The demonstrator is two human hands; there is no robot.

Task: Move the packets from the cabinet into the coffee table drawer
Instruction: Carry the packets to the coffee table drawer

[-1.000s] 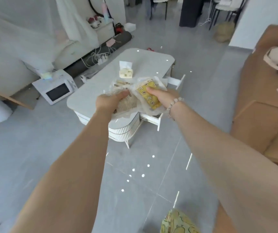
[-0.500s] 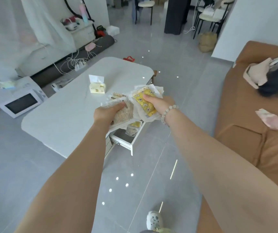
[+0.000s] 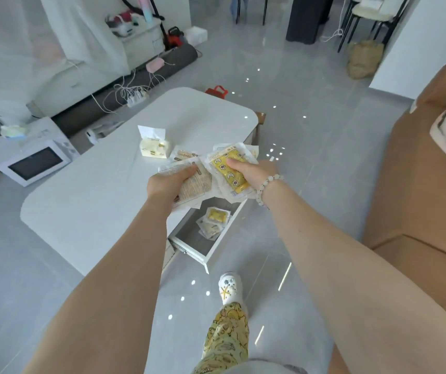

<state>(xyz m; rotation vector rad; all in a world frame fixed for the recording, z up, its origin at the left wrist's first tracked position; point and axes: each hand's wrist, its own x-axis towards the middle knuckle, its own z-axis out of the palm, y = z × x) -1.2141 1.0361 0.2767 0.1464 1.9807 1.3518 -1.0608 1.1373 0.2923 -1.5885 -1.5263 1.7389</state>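
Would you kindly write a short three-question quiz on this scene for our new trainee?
1. True or false: the coffee table drawer is open.
2. Which hand has the yellow packet in its grip? A) left B) right
3. Fill in: several ____ already lie in the drawer.
Key: 1 true; 2 B, the right hand; 3 packets.

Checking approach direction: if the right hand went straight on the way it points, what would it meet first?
Likely the pale packets gripped by the left hand, next to the yellow packet in the right hand. Beyond them sits the tissue box, probably lower; depth unclear.
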